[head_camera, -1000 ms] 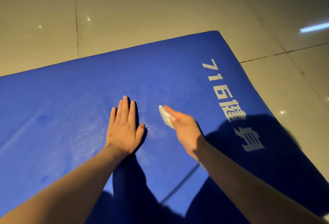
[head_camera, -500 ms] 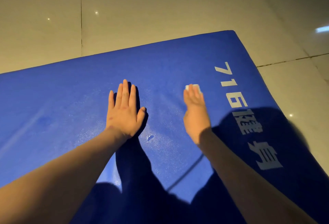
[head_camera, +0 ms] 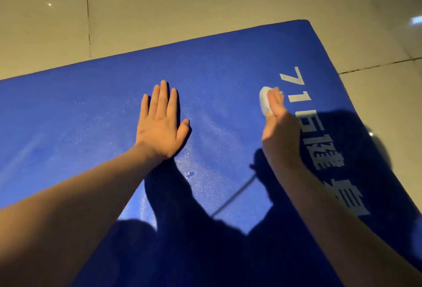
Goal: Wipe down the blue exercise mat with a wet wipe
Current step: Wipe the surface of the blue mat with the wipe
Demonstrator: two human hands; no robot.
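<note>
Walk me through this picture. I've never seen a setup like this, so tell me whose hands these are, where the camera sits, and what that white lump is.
There is no machine here, only a person's two bare hands. The camera is worn on the person's head and looks forward and down, so the hands reach in from below. A blue mat with white print lies on a tiled floor. The left hand lies flat on the mat, fingers straight, holding nothing. The right hand holds a white wipe against the mat, beside the print. The dark shapes are shadows.
</note>
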